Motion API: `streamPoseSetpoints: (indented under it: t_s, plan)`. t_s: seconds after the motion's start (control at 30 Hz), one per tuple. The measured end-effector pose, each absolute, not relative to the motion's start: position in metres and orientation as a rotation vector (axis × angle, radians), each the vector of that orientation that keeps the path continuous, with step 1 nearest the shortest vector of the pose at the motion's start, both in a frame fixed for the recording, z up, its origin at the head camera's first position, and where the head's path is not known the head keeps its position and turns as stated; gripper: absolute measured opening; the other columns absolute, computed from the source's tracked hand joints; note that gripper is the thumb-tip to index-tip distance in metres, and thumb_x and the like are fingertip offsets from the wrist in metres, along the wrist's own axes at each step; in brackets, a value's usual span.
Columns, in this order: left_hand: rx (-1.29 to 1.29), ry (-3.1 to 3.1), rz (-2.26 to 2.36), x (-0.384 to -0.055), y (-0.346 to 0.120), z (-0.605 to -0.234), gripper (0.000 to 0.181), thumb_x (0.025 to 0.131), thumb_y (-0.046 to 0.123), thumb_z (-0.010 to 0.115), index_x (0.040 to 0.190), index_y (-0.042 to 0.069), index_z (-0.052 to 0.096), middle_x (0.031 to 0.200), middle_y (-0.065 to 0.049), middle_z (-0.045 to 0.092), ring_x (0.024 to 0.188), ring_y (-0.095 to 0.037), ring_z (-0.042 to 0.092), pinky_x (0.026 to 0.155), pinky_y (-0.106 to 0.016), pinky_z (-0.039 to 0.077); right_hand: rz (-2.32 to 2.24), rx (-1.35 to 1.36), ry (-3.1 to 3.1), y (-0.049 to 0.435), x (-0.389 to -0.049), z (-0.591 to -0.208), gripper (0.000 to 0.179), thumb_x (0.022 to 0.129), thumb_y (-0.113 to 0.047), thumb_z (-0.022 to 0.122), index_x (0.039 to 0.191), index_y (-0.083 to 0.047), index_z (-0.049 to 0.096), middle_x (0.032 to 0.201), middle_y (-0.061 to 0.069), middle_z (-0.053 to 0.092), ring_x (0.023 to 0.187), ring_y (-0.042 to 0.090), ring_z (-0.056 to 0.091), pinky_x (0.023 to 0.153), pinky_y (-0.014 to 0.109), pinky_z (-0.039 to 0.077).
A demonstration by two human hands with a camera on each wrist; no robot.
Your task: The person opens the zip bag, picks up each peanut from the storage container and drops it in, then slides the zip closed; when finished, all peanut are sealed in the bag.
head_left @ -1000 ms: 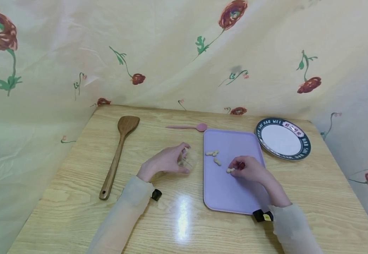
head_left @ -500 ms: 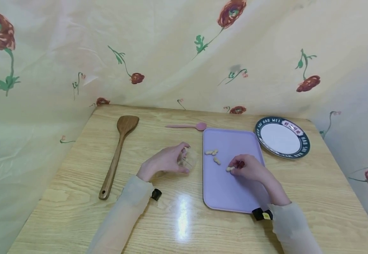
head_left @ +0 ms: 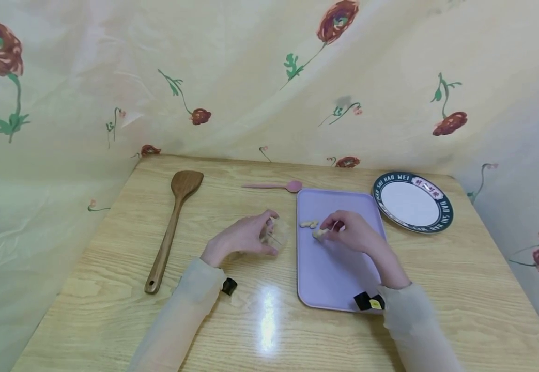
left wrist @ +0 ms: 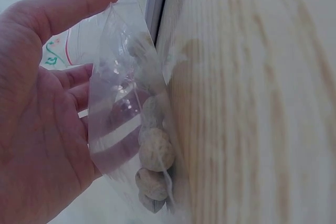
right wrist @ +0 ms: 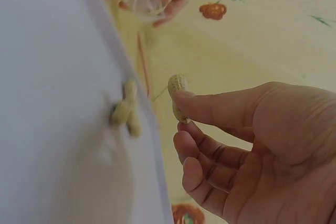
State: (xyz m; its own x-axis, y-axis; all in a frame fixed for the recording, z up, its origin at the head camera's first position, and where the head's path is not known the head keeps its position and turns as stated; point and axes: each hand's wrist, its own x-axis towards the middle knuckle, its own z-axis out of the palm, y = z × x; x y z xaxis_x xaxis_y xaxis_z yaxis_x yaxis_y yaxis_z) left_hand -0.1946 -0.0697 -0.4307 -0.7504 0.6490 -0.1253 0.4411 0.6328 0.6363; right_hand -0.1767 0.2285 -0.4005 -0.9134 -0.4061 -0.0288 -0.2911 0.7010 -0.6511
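Peanut (right wrist: 178, 83) and right hand (head_left: 355, 230) have moved together over the purple tray (head_left: 329, 281) within the last half second, from near its middle toward its left edge, and the nut now looks clear of the surface; I judge the pick-up of this one to be done and the carry under way. Thumb and fingertips of that hand are clamped on the shell, the nut sticking out past the thumb, while the remaining fingers curl loosely below; the forearm reaches in across the tray's near right corner. Other peanuts (head_left: 306, 224) lie on the tray near its left edge, just beyond the pinched one. Left of the tray, the left hand (head_left: 241, 236) has not shifted: its thumb and fingers stand wide apart in a curve about a clear bag (left wrist: 115, 111), which has several bagged peanuts (left wrist: 156, 153) inside. A pink spoon (head_left: 269, 186) lies by the tray's far left corner, a dark-rimmed plate (head_left: 411, 203) beside its far right one.
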Motion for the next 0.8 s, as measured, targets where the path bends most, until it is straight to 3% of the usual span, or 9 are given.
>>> streamPoseSetpoints:
  t_s: [0.6, 0.8]
  plan:
    - [0.869, 2.509, 0.863, -0.194, -0.070, -0.430, 0.084, 0.082, 0.039, 0.083, 0.148, 0.014, 0.037, 0.099, 0.001, 0.057, 0.073, -0.013, 0.049, 0.065, -0.030, 0.043, -1.125, -0.713, 2.646, 0.163, -0.182, -0.401, 0.013, 0.083, 0.005, 0.073, 0.095, 0.000, 0.073, 0.085, 0.006, 0.065, 0.077, 0.020, 0.057, 0.066, 0.032, 0.048]
    - [0.880, 2.528, 0.840, -0.194, -0.070, -0.432, 0.083, 0.081, 0.038, 0.083, 0.147, 0.015, 0.037, 0.107, 0.002, 0.059, 0.082, -0.015, 0.055, 0.071, -0.031, 0.047, -1.114, -0.733, 2.642, 0.154, -0.179, -0.408, 0.014, 0.083, 0.005, 0.074, 0.096, -0.001, 0.073, 0.086, 0.005, 0.065, 0.076, 0.017, 0.058, 0.066, 0.030, 0.049]
